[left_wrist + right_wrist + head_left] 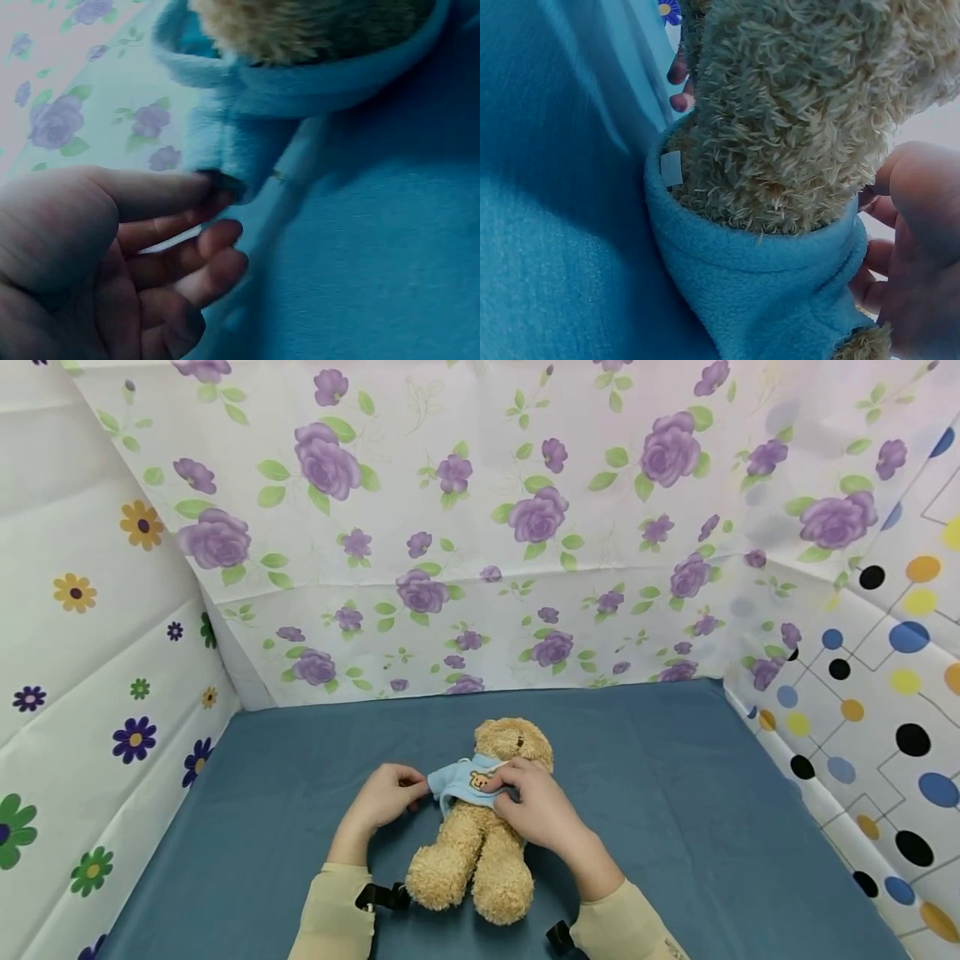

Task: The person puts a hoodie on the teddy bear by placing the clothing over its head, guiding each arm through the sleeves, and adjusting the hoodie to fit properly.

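A tan plush teddy bear [504, 877] lies on its back, head away from me, wearing a light blue hoodie [453, 781] with a small bear patch on the chest. With thumb and index finger, my left hand [386, 795] pinches the end of the hoodie's sleeve [214, 139]; no paw shows at that cuff. Across the chest, my right hand [538, 803] holds the hoodie's front, thumb and fingers bent. Seen from the right wrist, the hoodie hem [757, 251] circles the furry body, a white tag [671, 168] inside, and a furry paw [864, 345] pokes from the other sleeve.
A blue-grey cloth [645, 777] covers the table under the bear. Behind it rises a white sheet with purple roses [420, 592]. Flower-print [135, 739] and dotted [911, 739] sheets stand at left and right. Black straps [384, 896] sit at the wrists.
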`<control>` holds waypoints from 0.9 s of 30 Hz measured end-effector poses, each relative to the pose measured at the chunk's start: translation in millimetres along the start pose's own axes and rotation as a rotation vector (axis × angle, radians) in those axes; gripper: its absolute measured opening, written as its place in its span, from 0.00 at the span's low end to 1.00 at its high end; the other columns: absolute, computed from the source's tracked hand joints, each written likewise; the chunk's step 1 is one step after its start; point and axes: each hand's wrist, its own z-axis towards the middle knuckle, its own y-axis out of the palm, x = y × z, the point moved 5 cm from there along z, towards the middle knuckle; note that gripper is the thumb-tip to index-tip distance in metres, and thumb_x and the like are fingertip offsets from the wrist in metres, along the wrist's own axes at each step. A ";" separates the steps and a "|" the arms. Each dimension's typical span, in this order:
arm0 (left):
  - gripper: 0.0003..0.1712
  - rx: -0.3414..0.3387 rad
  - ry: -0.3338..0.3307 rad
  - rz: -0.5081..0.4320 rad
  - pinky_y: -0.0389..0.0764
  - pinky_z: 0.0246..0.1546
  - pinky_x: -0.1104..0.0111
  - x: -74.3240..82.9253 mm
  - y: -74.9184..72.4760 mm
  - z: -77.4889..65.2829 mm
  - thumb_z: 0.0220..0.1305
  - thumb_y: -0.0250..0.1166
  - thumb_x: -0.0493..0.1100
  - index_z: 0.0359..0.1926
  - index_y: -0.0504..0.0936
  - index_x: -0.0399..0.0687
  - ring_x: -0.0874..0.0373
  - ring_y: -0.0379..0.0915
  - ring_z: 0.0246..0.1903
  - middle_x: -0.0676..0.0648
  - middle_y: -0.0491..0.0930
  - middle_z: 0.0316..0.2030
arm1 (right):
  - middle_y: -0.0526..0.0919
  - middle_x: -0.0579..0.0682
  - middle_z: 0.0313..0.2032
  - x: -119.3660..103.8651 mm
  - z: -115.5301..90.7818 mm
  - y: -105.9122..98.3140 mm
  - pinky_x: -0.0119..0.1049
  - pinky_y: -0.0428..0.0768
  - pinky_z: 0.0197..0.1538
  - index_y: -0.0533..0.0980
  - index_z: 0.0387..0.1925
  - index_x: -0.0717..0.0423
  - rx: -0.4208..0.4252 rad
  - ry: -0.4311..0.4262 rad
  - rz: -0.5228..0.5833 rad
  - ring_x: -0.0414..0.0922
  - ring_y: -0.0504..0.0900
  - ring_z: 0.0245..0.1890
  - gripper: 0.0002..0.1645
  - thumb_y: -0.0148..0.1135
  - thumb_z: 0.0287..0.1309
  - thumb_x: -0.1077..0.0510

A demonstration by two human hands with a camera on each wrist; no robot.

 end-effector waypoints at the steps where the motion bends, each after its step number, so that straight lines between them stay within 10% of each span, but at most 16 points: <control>1: 0.08 -0.012 0.005 -0.015 0.73 0.31 0.61 -0.5 2.1 0.9 0.76 0.67 0.38 0.41 0.92 0.41 0.53 0.81 0.29 0.46 0.87 0.32 | 0.83 0.40 0.52 0.4 -0.1 -0.3 0.49 0.73 0.51 0.86 0.42 0.37 0.000 0.002 0.003 0.47 0.77 0.52 0.17 0.58 0.70 0.62; 10: 0.11 -0.050 0.013 -0.126 0.74 0.27 0.64 -1.7 8.9 5.3 0.77 0.67 0.40 0.47 0.92 0.38 0.50 0.79 0.27 0.43 0.87 0.29 | 0.83 0.38 0.48 5.1 -0.3 -3.8 0.51 0.76 0.54 0.86 0.41 0.36 0.014 0.015 -0.005 0.48 0.79 0.51 0.15 0.58 0.74 0.60; 17: 0.18 -0.016 0.061 -0.196 0.81 0.36 0.60 2.6 17.0 7.2 0.75 0.70 0.41 0.60 0.88 0.38 0.50 0.83 0.34 0.44 0.89 0.44 | 0.78 0.34 0.34 -0.2 2.2 -3.4 0.40 0.75 0.37 0.86 0.52 0.38 0.039 0.010 -0.099 0.38 0.75 0.31 0.10 0.62 0.80 0.46; 27: 0.09 0.115 0.157 -0.093 0.78 0.30 0.65 16.5 27.2 8.9 0.69 0.68 0.34 0.48 0.90 0.38 0.56 0.78 0.28 0.50 0.86 0.34 | 0.74 0.36 0.27 -1.9 2.5 -3.9 0.35 0.70 0.26 0.87 0.49 0.40 0.062 0.034 -0.195 0.37 0.70 0.22 0.09 0.66 0.76 0.45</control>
